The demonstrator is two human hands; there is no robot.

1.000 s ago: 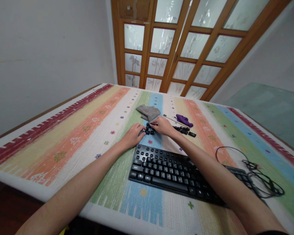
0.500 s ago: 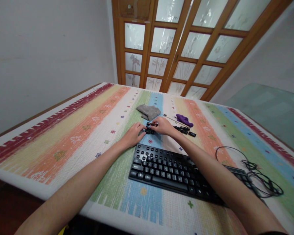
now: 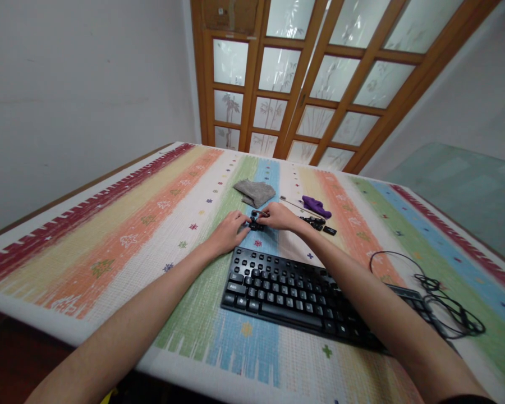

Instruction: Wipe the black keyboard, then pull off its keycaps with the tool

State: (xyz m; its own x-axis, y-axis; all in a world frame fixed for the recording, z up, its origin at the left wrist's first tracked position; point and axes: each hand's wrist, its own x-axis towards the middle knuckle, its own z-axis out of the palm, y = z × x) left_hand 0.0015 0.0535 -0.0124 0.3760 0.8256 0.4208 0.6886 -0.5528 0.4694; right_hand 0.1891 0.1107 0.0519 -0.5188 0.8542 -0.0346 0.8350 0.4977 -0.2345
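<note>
My left hand [image 3: 230,231] rests on the tablecloth, its thumb and forefinger closed at the edge of a small cluster of black keycaps [image 3: 256,225]. My right hand [image 3: 279,216] is on the other side of that cluster, fingers curled in a pinch. A thin dark thing [image 3: 261,213] shows at its fingertips, too small to name. Just nearer to me lies a black keyboard [image 3: 278,286], with its top rows bare of caps and the lower rows capped. My right forearm covers part of it.
Behind my hands are a grey cloth [image 3: 255,192], a thin stick-like brush [image 3: 297,205] and a purple cloth [image 3: 316,206]. More loose keycaps [image 3: 315,223] lie right of my right hand. A coiled black cable [image 3: 450,308] is at the right.
My right hand has shifted very slightly at the keycap cluster, and the thin thing at its fingertips is at a different angle. My left hand looks the same.
</note>
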